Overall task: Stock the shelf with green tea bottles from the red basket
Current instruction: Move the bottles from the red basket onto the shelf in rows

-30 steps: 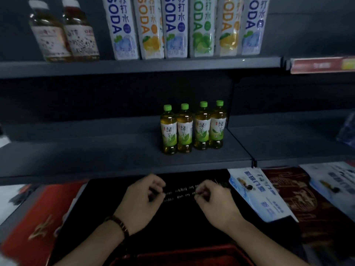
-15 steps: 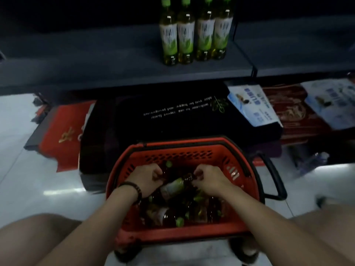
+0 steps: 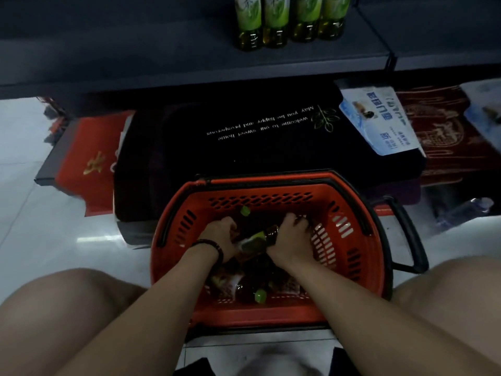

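Left hand (image 3: pixel 219 236) and right hand (image 3: pixel 291 240) are both sunk in the red basket (image 3: pixel 352 240), backs up, fingers curled down among the bottles. What each closes on is hidden, so I cannot tell whether either has a grip. Between the two hands a green tea bottle (image 3: pixel 256 240) lies on its side, tilted, touching both. Just beyond the left knuckles sits a green cap (image 3: pixel 245 211); behind the wrists, nearer the body, another cap (image 3: pixel 260 295) shows among dark bottles. A dark wristband (image 3: pixel 211 244) circles the left wrist. Well ahead of the hands, past a black mat (image 3: pixel 244 145), four green tea bottles (image 3: pixel 287 20) stand upright in a row on the shelf (image 3: pixel 135 50) (tops cut off).
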